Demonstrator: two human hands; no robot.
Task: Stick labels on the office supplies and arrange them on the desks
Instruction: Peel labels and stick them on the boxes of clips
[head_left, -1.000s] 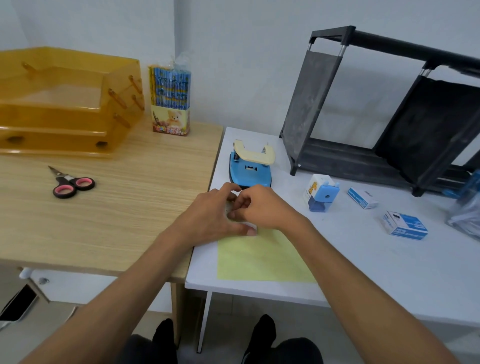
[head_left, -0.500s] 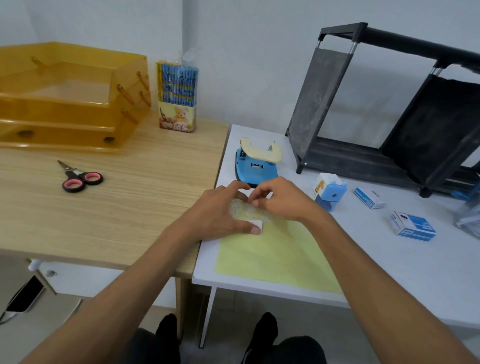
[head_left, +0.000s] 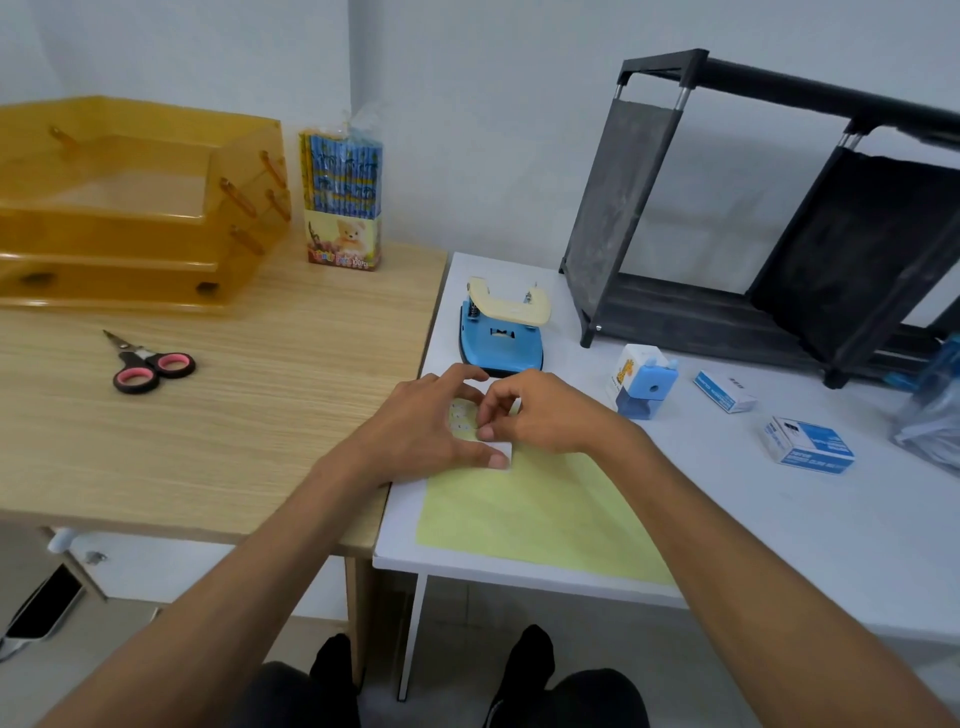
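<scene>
Inspector: White-walled corner, two tabletops side by side. State the position of the label stock.

Technician: One pale yellow label sheet (head_left: 524, 514) lies flat at the near left corner of the white tabletop (head_left: 779, 530), which stands just beside the wooden tabletop (head_left: 218, 447). A small white rectangular label (head_left: 505, 448) sits at the sheet's far end.

Inspector: Hand status?

Technician: Left hand (head_left: 421, 431): thumb flat on the white label, pressing it down; fingers arched over the sheet's far end, gripping nothing. Right hand (head_left: 543, 415): fingertips curled and pinched onto the sheet, just beside the left thumb. Whether a label is lifted cannot be told.

Inspector: Supplies?

Technician: White tabletop: blue hole punch with cream lever (head_left: 501, 338) just beyond the hands; blue-and-white pencil sharpener (head_left: 644, 382) and two small blue-and-white boxes (head_left: 808, 446) toward the right edge; black fabric rack (head_left: 779, 208) along the far edge. Wooden tabletop: black scissors with pink handle rings (head_left: 148, 364) near the middle, amber translucent tray stack (head_left: 130, 208) at the far left, wrapped pack of blue pencils (head_left: 343, 197) at the far right corner.
</scene>
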